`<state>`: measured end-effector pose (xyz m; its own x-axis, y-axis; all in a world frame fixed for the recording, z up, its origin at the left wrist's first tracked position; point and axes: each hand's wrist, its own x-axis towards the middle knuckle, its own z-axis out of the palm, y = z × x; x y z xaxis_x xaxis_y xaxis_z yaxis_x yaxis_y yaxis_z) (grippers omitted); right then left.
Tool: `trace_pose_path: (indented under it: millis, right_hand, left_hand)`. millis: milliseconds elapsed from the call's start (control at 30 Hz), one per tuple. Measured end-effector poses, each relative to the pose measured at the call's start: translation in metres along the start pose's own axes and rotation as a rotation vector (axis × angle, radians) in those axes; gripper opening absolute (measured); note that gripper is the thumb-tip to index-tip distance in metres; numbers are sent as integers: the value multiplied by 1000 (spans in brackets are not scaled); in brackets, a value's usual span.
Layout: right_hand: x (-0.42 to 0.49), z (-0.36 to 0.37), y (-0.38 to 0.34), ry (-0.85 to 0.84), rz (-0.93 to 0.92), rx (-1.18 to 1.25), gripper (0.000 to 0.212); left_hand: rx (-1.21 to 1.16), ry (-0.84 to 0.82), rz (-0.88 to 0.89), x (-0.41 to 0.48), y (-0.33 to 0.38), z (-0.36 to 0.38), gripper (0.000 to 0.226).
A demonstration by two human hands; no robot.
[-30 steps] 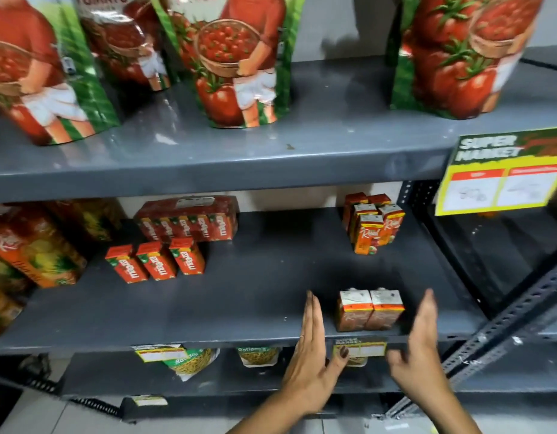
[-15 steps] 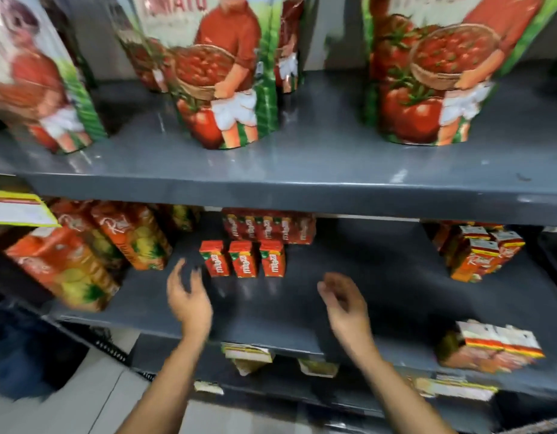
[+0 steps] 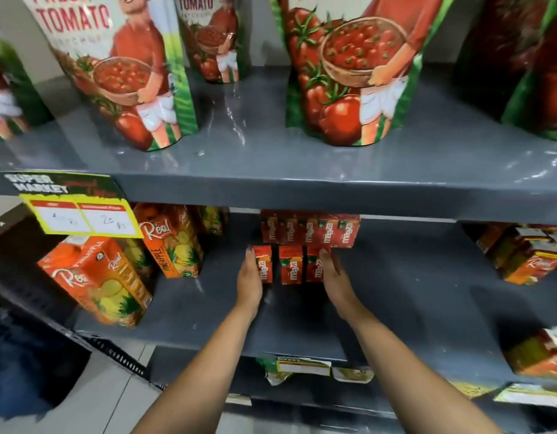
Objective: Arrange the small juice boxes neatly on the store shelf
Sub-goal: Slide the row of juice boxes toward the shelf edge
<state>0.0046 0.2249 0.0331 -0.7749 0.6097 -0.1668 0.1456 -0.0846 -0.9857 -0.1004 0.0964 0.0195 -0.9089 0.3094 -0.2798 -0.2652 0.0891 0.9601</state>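
Hands first: your left hand (image 3: 250, 278) lies flat, fingers straight and together, palm against the outer side of the leftmost of three small red juice boxes (image 3: 291, 264). Your right hand (image 3: 335, 274) mirrors it, fingers extended and pressed to the outer side of the rightmost box. Neither hand curls around anything; the row is bracketed between your two palms, with narrow gaps showing between the boxes.

The three boxes stand upright on the grey middle shelf (image 3: 411, 286), well back from its front edge, labels facing you. Directly behind them, touching or nearly so, sits a wrapped multipack of the same red boxes (image 3: 310, 230), partly hidden under the shelf above.

To the left on the same shelf you have large orange pineapple cartons (image 3: 94, 278), one tilted near the front edge, another upright behind it. To the right stands a cluster of small orange juice boxes (image 3: 524, 255), and a further blurred pack (image 3: 537, 355) rests at the front right edge.

On the upper shelf (image 3: 302, 164) stand tomato ketchup pouches (image 3: 349, 73). A yellow price tag (image 3: 80, 214) hangs from that shelf's lip at left.
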Motion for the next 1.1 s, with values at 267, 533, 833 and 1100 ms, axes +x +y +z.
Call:
trace_pose_path:
  millis: [267, 533, 833, 1100]
  right_hand:
    - [1, 17, 2, 23, 15, -1, 47]
    - [-23, 19, 3, 12, 21, 0, 31]
    - [-68, 11, 17, 59, 39, -24, 16]
    - [-97, 6, 36, 103, 69, -51, 42]
  left_hand:
    - [-30, -84, -90, -7, 7, 5, 54]
    - [5, -80, -119, -16, -2, 0, 65]
    - [13, -116, -176, -45, -25, -7, 81]
    - [34, -121, -124, -80, -42, -18, 61]
